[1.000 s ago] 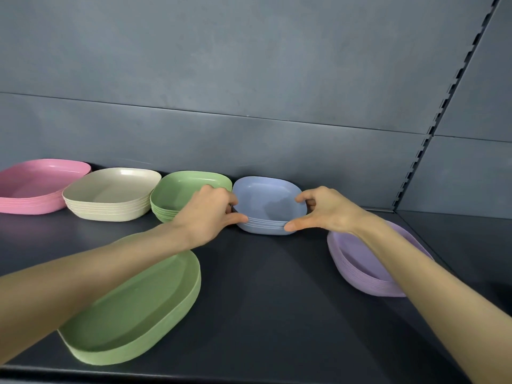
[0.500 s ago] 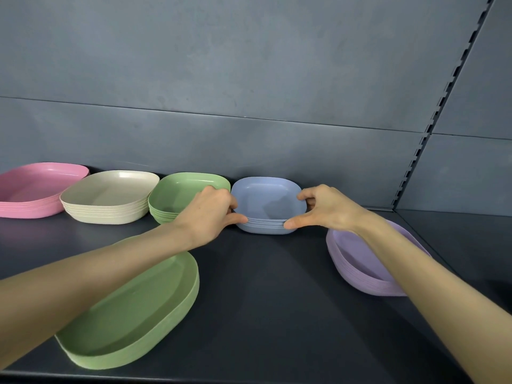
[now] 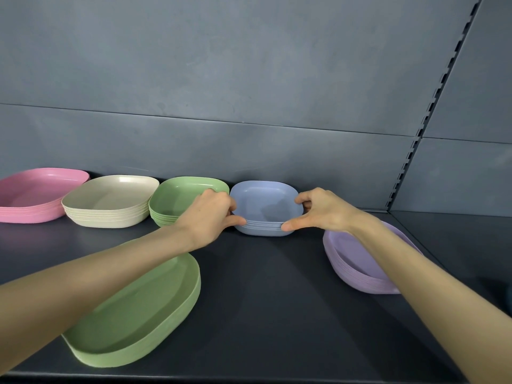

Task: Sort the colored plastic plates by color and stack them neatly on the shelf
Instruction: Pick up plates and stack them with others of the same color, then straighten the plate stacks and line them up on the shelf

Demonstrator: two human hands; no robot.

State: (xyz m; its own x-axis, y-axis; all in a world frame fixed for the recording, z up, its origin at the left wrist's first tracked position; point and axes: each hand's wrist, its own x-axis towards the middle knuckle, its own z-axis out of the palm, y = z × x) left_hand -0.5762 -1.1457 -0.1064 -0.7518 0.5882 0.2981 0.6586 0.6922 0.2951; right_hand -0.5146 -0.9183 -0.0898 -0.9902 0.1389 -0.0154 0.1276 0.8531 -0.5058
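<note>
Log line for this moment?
blue stack: back row, on shelf | left hand: grips its left side | right hand: grips its right side | front: green stack, purple stack

Dark shelf (image 3: 263, 300) — pink stack (image 3: 36, 200), cream stack (image 3: 110, 200), green stack (image 3: 177, 195), blue stack (image 3: 263, 200) at back — purple stack (image 3: 357, 261), nearer green stack (image 3: 138, 314).
</note>
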